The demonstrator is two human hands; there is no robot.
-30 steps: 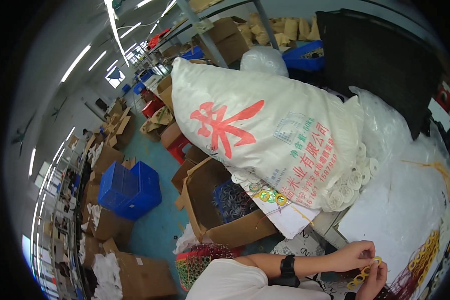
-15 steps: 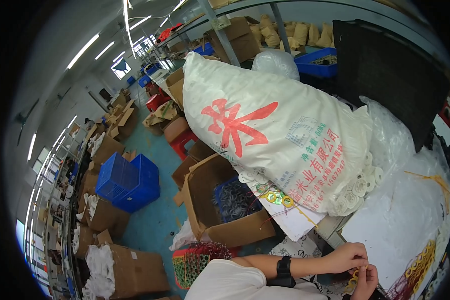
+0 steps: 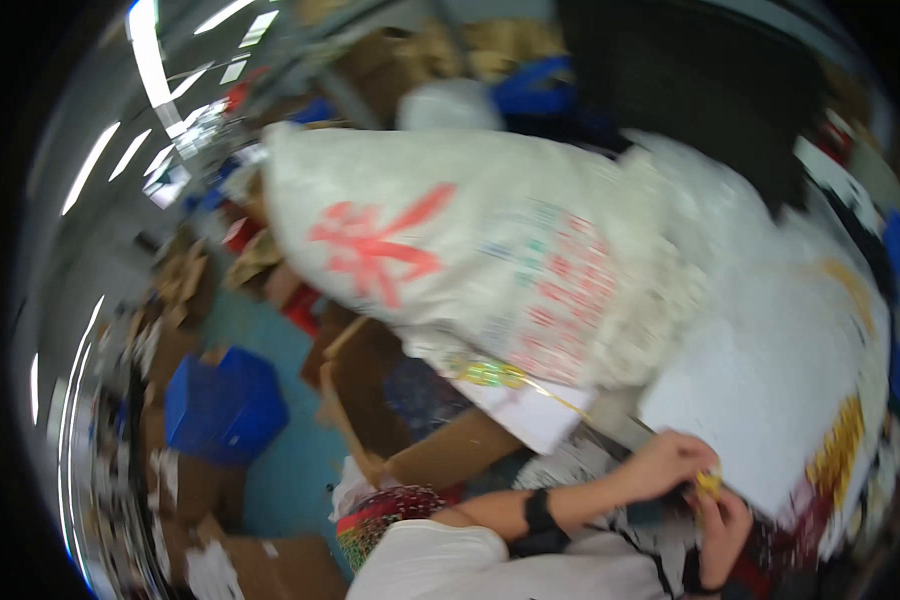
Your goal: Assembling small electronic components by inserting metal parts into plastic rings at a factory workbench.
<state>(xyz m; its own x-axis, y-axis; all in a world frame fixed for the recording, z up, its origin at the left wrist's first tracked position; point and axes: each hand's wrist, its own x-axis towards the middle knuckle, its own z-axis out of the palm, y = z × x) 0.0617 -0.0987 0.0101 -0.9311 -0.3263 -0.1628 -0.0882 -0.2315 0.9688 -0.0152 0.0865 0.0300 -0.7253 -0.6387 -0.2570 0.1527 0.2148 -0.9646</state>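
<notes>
I note left hand (image 3: 672, 466) and right hand (image 3: 723, 525) pinching a yellow piece (image 3: 708, 482), likely for steadiness, with yellow parts (image 3: 836, 450) rightward, presumably within reach.

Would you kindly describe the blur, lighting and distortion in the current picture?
All in the head view: overall blur smears the white sack and its print; ceiling lights glare at upper left; the fisheye lens bows lines near the left rim and leaves dark corners; the yellow piece loses its fine detail.
</notes>
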